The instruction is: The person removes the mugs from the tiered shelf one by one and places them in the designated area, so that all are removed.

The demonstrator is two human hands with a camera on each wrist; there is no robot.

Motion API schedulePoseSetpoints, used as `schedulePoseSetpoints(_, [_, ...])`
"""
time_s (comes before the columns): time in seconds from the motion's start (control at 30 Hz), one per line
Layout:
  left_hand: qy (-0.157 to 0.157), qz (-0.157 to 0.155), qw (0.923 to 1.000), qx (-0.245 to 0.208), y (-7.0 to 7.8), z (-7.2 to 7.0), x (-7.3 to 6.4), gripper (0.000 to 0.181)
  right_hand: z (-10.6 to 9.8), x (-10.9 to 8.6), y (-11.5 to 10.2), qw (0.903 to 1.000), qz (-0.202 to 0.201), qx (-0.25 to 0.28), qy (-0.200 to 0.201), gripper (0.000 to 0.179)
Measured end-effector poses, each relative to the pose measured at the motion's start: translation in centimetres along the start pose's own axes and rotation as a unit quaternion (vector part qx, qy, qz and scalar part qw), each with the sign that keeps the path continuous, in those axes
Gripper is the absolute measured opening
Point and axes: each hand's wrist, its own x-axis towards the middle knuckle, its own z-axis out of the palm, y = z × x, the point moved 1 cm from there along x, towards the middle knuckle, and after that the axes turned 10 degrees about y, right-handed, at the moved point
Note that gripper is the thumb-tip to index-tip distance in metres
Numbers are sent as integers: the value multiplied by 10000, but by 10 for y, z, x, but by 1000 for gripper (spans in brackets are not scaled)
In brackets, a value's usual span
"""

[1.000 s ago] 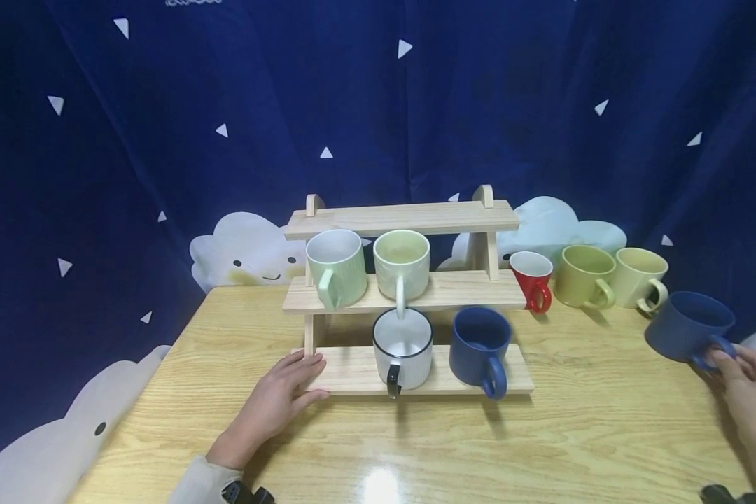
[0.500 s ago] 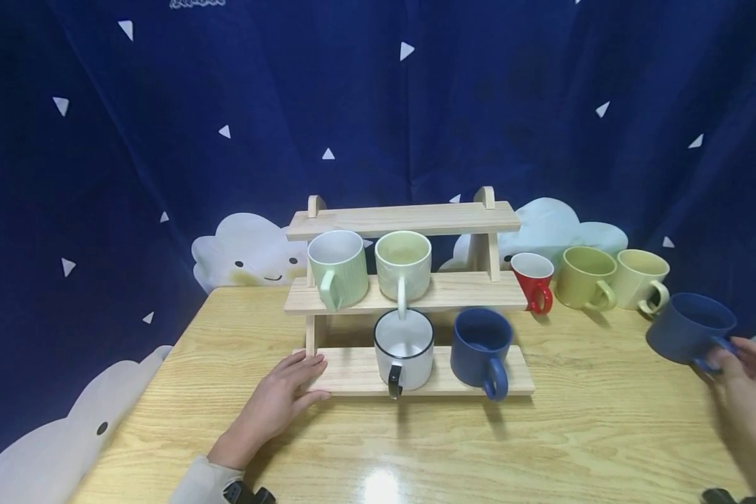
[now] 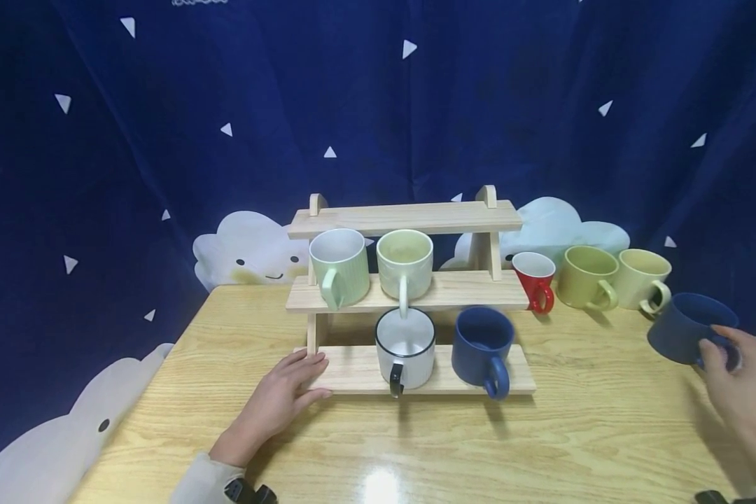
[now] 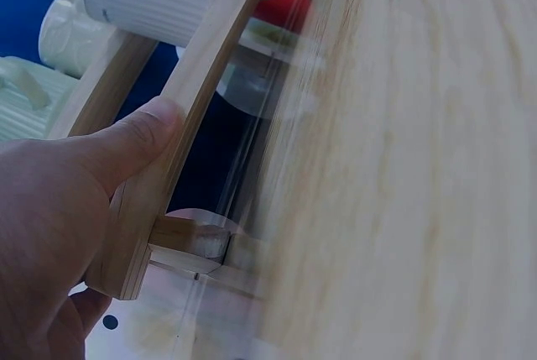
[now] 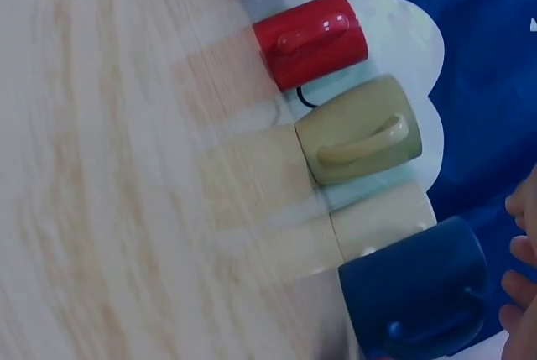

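Hands (image 3: pixel 746 392): right slightly higher, beside rightmost blue mug (image 3: pixel 677 332)

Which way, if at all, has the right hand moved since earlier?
Yes: the right hand has shifted slightly left, nearer the red mug in the head view.

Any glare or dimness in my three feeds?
Head: bright glare on the table at the picture's bottom edge, soft shadow beside the right hand. Left wrist: dimmer, the left hand shaded. Right wrist: also dim, the red mug mirrored faintly in the table.
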Motion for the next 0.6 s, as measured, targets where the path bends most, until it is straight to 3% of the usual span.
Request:
schedulePoseSetpoints(0.13, [-10, -39, 10000, -15, 0, -1, 0, 55, 0, 0, -5, 9975, -466, -257, -460, 49])
schedulePoseSetpoints(0.37, [65, 58, 10000, 33, -1, 0, 0, 54, 2, -1, -16, 9890, -1205, -245, -825, 51])
schedulePoseSetpoints(0.6, [229, 206, 9995, 116, -2, 2, -1, 54, 1, -4, -39, 9775, -1508, -135, -1467, 56])
